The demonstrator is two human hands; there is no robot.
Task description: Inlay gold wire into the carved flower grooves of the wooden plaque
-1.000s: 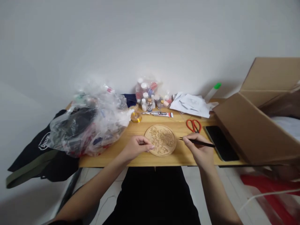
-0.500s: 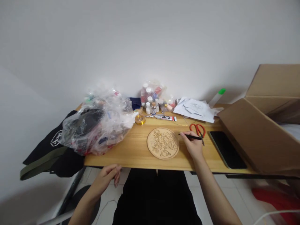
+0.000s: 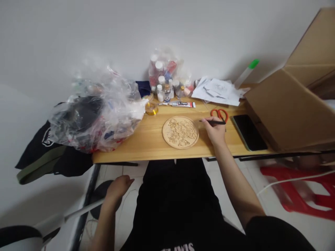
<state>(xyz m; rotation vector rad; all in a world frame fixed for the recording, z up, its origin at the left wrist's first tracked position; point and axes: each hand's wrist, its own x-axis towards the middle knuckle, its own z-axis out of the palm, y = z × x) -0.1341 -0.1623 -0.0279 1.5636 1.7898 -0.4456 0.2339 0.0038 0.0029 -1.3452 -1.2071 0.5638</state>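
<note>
A thin black pen-like tool is pinched in my right hand, its tip pointing left at the edge of a round wooden disc. Gold-brown flower outlines cover the disc, which lies flat on the table. Red-handled scissors lie just behind my right hand, partly hidden by it. Below the table's front edge hangs my left hand, its fingers curled and mostly turned out of sight; whether it holds anything is not visible.
Plastic bags and a dark cap crowd the left. Behind the disc are a glue tube, a gold wire spool, small bottles and papers. Rightward lie a phone and cardboard box.
The view has tilted downward, so the table sits higher in the picture. My left hand has dropped further from the table edge and turned. My right hand still holds the black tool beside the disc.
</note>
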